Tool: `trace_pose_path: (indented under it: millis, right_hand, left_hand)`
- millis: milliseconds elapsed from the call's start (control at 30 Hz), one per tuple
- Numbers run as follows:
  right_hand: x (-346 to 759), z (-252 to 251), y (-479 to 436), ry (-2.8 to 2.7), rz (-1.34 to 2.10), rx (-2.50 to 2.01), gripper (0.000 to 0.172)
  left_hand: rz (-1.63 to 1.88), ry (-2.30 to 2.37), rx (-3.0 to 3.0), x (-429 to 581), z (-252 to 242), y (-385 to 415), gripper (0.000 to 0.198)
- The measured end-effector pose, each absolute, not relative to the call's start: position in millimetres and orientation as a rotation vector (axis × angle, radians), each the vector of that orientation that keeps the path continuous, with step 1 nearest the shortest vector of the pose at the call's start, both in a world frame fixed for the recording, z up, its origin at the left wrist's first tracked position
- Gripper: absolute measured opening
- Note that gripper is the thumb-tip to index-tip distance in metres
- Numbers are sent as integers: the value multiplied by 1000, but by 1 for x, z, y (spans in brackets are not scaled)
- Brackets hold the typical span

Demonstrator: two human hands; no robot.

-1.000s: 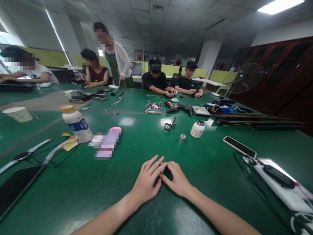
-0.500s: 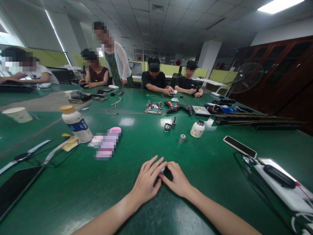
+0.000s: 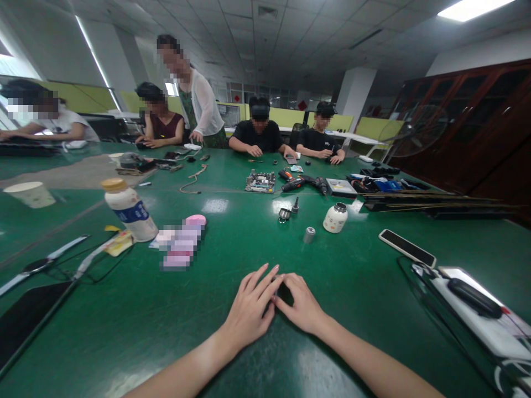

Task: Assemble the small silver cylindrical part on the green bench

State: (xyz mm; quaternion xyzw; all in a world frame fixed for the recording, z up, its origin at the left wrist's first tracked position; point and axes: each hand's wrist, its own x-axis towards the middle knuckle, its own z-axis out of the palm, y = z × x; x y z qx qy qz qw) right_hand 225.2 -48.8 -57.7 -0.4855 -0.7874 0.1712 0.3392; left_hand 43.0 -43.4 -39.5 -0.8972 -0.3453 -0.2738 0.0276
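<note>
On the near part of the green table, my left hand (image 3: 250, 305) and my right hand (image 3: 302, 307) meet at the fingertips. Between them they grip a small silver metal piece (image 3: 275, 293), almost wholly covered by my fingers. The left index and middle fingers reach over its top, while my right thumb and index finger close in from the other side. Beyond my hands stands a short silver metal cylinder (image 3: 309, 235). Further off are a round metal strainer-like part (image 3: 284, 215), a dark-tipped fitting (image 3: 295, 205) and a cream jar with an open metal mouth (image 3: 335, 219).
To the left stand a capped bottle (image 3: 129, 211), a pink-and-purple item (image 3: 185, 243) and a watch (image 3: 39, 265). A phone (image 3: 407, 249) and a cabled white device (image 3: 477, 309) lie right. Across the table are a circuit board (image 3: 260, 181), a power drill (image 3: 309, 184) and several people.
My fingers have shifted slightly, covering more of the silver piece. Across the table, the person in white leans lower with a hand on the table, and a seated person's hands have moved apart.
</note>
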Motion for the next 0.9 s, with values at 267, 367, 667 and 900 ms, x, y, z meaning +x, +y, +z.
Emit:
trace_pose_path:
  millis: [267,367,667,900]
  right_hand:
    - [226,-58,-48,-2049,443,-1248,27]
    - [226,-58,-48,-2047,456,-1244,27]
    - [225,-58,-49,-2036,459,-1272,24]
    - [225,-50,-50,-2042,507,-1276,27]
  left_hand:
    - [-908,-1113,-2722,44,-43,-47,60]
    - [-897,-1107,-2735,44,-44,-46,59]
    - [-875,-1070,-2764,43,-46,-44,62]
    - [-847,-1246,-2651,45,-43,-46,70]
